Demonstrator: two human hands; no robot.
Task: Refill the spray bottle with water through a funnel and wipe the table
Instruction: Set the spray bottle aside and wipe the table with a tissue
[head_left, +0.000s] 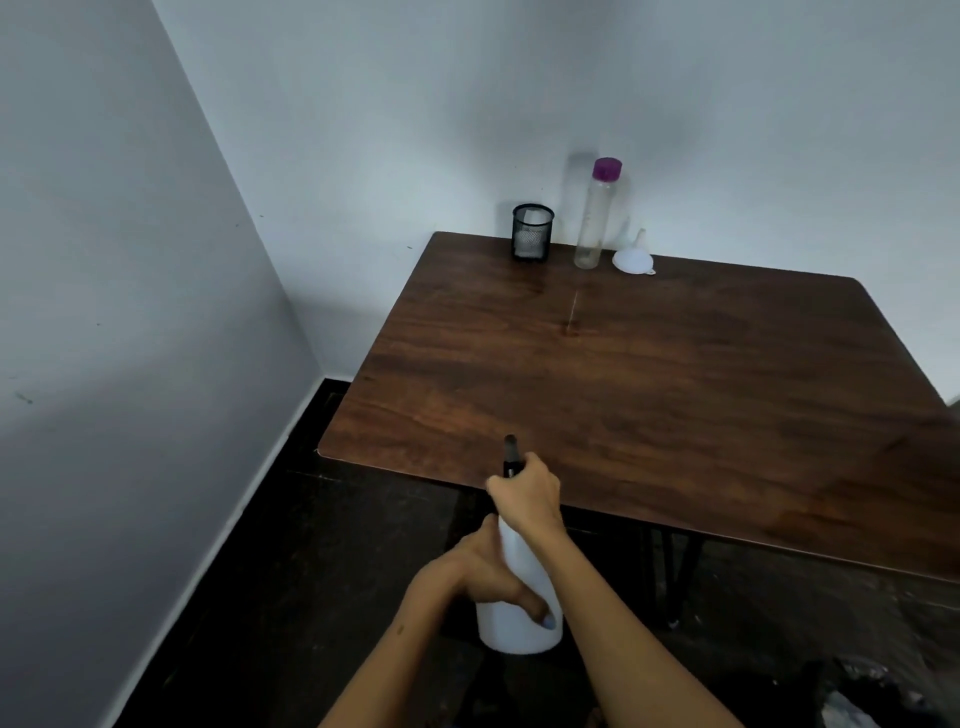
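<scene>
Low in the frame, the left hand (483, 577) grips the white spray bottle (519, 623); the right hand (527, 493) grasps its black sprayer head (510, 457). Upper right, a purple-capped bottle (595, 218) looks empty beside the funnel (631, 254).

1. I stand in the corner of a plain room, most likely a home or a small office; I cannot tell which.
2. Two bare, pale painted walls (156, 260) meet at my left, with a few small scuff marks on them.
3. A white skirting board (249, 499) runs along the foot of the walls above a dark floor (311, 571).
4. A dark wood-grain table (649, 389) on thin black legs is pushed against the far wall.
5. At its far edge stand a black mesh pen holder (532, 232), a tall clear bottle with a purple cap (595, 218) and a white funnel (632, 255).
</scene>
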